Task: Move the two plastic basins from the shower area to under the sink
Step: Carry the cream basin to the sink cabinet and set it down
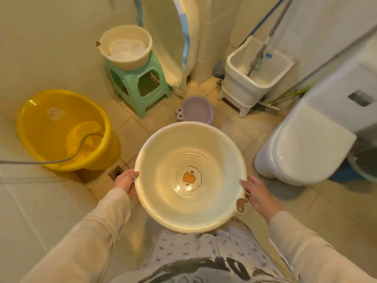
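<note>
The cream basin [190, 177] is held level above the floor in front of the person's body, and its rim hides most fingers of both hands. The left hand [125, 181] curls around the left rim, and the right hand [258, 194] lies partly spread against the right rim. A second cream basin [125, 46] sits on the green stool [140, 86], its contents too washed out to make out.

We see cream basin [190, 177]: glossy smooth plastic, ribbed floor. At ten o'clock, yellow tub [61, 127]: shiny plastic. At twelve, green stool [138, 86]: matt plastic. Our sleeves [98, 227]: soft matt cloth. Floor tiles [242, 129]: smooth ceramic.
</note>
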